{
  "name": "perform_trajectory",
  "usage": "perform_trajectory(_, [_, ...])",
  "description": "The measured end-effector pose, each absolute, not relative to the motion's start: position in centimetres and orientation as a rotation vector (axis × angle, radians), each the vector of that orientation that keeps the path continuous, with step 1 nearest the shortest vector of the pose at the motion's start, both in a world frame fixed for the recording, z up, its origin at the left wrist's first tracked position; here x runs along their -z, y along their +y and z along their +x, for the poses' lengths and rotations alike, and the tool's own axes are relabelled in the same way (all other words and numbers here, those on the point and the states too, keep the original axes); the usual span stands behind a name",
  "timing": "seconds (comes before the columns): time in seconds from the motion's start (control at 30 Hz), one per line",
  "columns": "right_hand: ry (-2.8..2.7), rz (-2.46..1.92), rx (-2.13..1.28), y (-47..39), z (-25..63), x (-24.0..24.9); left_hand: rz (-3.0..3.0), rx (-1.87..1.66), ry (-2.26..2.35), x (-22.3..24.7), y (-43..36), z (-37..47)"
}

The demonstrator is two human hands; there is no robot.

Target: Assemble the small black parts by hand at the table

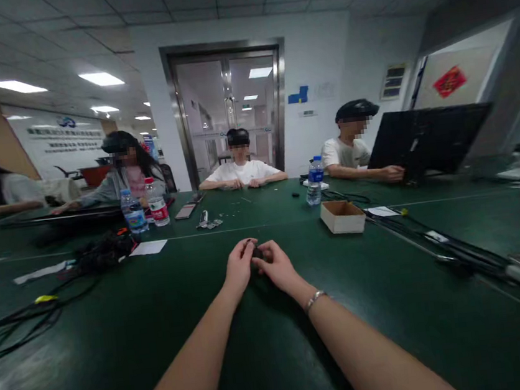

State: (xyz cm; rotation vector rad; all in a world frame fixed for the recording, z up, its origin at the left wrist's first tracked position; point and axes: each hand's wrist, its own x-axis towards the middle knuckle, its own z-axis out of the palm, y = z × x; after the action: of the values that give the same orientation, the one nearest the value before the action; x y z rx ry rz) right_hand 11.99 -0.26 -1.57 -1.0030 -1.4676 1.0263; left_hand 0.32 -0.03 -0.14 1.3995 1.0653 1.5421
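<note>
Both of my hands meet over the middle of the green table (pixel 274 318). Between them is a small dark object (pixel 257 253), mostly covered by fingers and too small to name. My left hand (pixel 239 263) is closed, with thumb and fingers pinching it from the left. From the right, my right hand (pixel 277 265) grips the same object with thumb and bent fingers. A silver bracelet (pixel 315 300) circles my right wrist. Beyond my hands, small bits of litter and a small silvery item (pixel 204 219) lie on the tabletop.
An open cardboard box (pixel 343 218) stands right of my hands, near a water bottle (pixel 315 181). Two bottles (pixel 158 203) and tangled black cables (pixel 102 253) are at left. More cables (pixel 438 240) run along the right. A person (pixel 242 169) sits opposite; others sit at both sides.
</note>
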Motion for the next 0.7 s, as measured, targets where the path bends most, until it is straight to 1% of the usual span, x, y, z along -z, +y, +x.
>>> perform_trajectory(0.2, [-1.637, -1.059, -0.851, -1.3, 11.7, 1.1, 1.298, -1.675, 1.207, 0.7, 0.5, 1.1])
perform_trajectory(0.27, [-1.702, -1.093, -0.844, -2.2, 11.8, 0.3, 1.273, -1.666, 1.208, 0.6, 0.9, 0.0])
perform_trajectory(0.33, [-1.770, -1.117, -0.843, -3.0, 12.5, -0.7, 1.311, -1.580, 1.304, 0.3, 1.1, -2.5])
perform_trajectory(0.37, [-1.814, -1.126, -0.828, -3.2, 13.3, -1.2, 1.359, -1.504, 1.417, 0.1, 1.1, -4.3])
perform_trajectory(0.43, [-1.925, -1.160, -0.764, -3.2, 15.9, -2.2, 1.535, -1.242, 1.678, -0.6, 0.5, -8.6])
perform_trajectory(0.53, [-2.003, -1.407, -0.476, -2.7, 22.0, -3.4, 1.823, -0.794, 2.008, -2.3, -1.8, -15.4])
perform_trajectory(0.63, [-2.028, -1.754, 0.012, -3.0, 29.4, -4.1, 1.913, -0.463, 2.285, -3.9, -5.0, -21.5])
perform_trajectory(0.7, [-1.937, -2.017, 0.373, -3.9, 33.9, -4.4, 1.873, -0.265, 2.387, -4.4, -6.9, -25.1])
